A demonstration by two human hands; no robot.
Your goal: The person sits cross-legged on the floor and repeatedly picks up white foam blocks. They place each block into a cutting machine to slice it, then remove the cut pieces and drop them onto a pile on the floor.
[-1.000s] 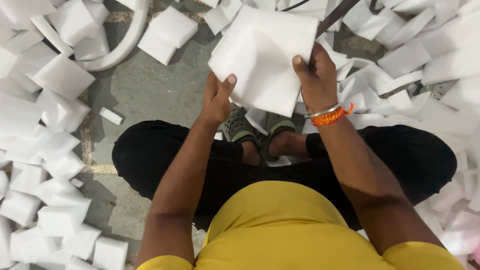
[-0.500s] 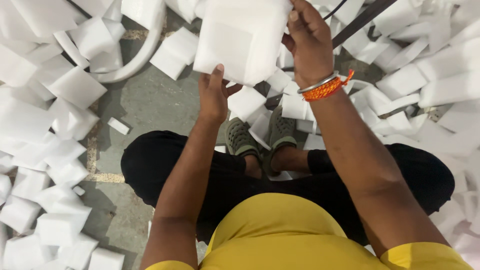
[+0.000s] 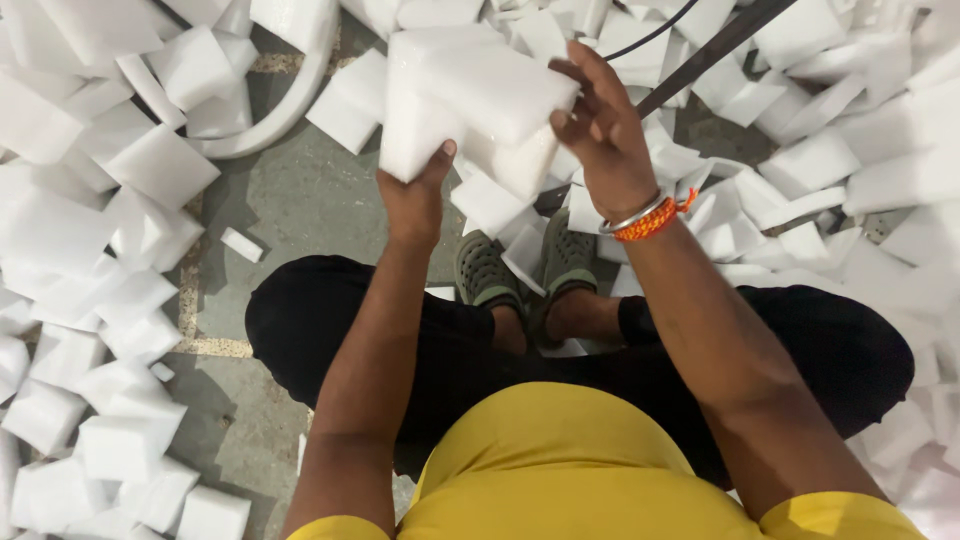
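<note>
- We held a large white rectangular foam block (image 3: 470, 95) up at twelve o'clock, above our green clogs (image 3: 525, 265).
- Our left hand (image 3: 415, 200) gripped its lower corner, thumb on the face.
- Our right hand (image 3: 600, 130) clasped its right edge, fingers curled.
- Loose white foam pieces (image 3: 110, 250) lay at nine o'clock on the grey concrete floor (image 3: 300, 200).

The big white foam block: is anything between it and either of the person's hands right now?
Nothing visible. The left hand grips the foam block at its lower left corner, thumb on its face. The right hand touches its right edge directly. The loose foam pieces lie on the floor below, apart from the grip.
</note>
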